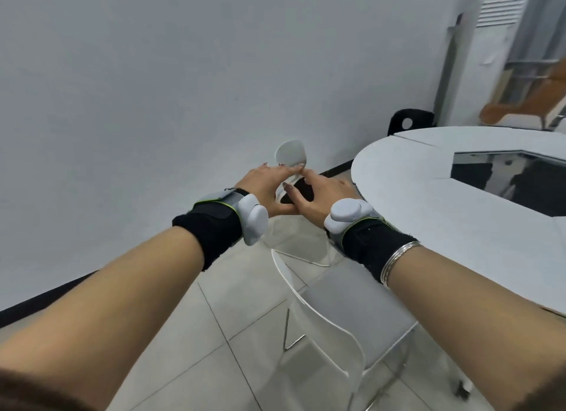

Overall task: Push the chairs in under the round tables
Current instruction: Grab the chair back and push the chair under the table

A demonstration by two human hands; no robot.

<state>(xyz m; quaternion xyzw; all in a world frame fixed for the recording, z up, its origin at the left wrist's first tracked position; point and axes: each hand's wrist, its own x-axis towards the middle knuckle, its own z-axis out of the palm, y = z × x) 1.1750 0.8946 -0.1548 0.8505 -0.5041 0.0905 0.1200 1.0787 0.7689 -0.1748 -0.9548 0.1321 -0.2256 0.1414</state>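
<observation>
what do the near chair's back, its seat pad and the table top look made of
Chair back: clear glossy plastic, probably; floor tiles show through it. Seat pad: grey matte fabric or foam, no shine. Table top: white matte laminate or painted board, cannot tell which.

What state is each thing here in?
left hand: open, fingers straight, reaching forward.
right hand: open, fingers straight, touching the left hand.
far white chair: upright, beside the table rim, just past the fingertips.
grey-seated chair: upright, seat showing, not pushed in.
round table: white top, dark opening in the middle.
black chair: upright, behind the table.
</observation>
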